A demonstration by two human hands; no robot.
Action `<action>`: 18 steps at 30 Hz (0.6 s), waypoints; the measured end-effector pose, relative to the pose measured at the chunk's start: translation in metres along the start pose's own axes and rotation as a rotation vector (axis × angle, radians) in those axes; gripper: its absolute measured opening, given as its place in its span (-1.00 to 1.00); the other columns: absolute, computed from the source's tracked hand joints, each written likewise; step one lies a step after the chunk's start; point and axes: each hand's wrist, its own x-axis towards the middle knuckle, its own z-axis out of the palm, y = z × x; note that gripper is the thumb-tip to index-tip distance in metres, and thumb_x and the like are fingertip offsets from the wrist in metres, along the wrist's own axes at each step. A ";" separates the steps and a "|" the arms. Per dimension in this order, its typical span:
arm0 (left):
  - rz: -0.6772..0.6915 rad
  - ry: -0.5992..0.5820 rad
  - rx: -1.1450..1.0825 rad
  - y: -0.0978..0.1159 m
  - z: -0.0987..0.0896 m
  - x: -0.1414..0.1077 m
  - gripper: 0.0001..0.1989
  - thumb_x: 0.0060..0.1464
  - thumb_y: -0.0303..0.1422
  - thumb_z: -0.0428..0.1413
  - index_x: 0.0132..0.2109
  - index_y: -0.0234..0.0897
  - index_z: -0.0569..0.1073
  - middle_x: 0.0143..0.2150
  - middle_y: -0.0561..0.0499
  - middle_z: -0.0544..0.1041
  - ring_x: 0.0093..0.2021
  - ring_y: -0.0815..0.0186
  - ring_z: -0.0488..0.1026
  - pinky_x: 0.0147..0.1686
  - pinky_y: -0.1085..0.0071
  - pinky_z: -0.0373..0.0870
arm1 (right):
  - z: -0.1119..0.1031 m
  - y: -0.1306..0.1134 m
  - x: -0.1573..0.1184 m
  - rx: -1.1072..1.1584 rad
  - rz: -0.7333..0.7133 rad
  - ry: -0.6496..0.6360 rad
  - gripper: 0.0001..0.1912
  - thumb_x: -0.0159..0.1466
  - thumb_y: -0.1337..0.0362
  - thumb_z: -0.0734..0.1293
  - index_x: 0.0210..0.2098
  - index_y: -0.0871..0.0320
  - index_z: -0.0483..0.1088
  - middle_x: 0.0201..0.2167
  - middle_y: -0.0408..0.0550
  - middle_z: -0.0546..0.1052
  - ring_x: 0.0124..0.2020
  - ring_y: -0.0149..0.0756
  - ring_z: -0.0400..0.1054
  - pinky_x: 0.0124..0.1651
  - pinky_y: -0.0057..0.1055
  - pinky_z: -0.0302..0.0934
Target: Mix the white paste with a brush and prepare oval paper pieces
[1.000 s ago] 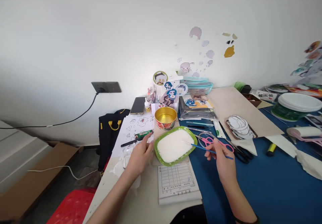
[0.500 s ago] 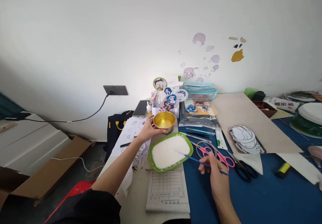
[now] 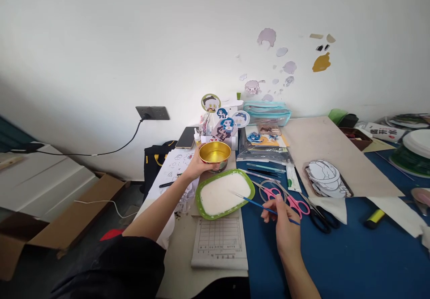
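My left hand is closed around the side of a round tin, gold inside, with the thumb along its near wall. The tin is just behind a green-rimmed tray that holds a flat layer of white material. Between the fingers of my right hand is a thin blue paintbrush, its pale tip over the right part of the white layer. Whether the tip touches the white layer, I cannot tell. Pink-handled scissors lie beyond my right fingers.
A printed form pad lies in front of the tray. Black-handled scissors, a tray of paper cutouts and a yellow marker are on the right. Behind stand a glue bottle, a phone and a clear pouch.
The camera view has shifted slightly, so the scene sits higher in the picture. Both hands keep their holds, and the tin and paintbrush look nearly unmoved relative to the tray.
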 end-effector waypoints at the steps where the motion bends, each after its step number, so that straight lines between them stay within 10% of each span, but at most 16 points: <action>1: 0.010 0.001 0.004 0.003 -0.003 -0.002 -0.08 -0.30 -0.20 0.33 0.14 -0.32 0.01 0.15 -0.27 0.26 0.17 0.03 0.23 0.08 0.12 0.23 | 0.000 0.000 0.000 0.006 0.000 0.006 -0.50 0.16 -0.10 0.25 -0.61 0.20 0.42 -0.72 -0.09 0.41 -0.68 -0.42 0.22 -0.57 -0.46 0.12; 18: 0.216 -0.114 0.171 0.046 -0.051 -0.048 -0.16 -0.36 -0.27 0.37 0.10 -0.15 0.17 0.10 -0.14 0.26 0.11 0.01 0.24 0.09 0.01 0.19 | -0.007 0.010 0.001 0.022 -0.050 0.059 -0.50 0.14 -0.12 0.26 -0.59 0.22 0.41 -0.71 -0.11 0.41 -0.68 -0.44 0.22 -0.57 -0.47 0.10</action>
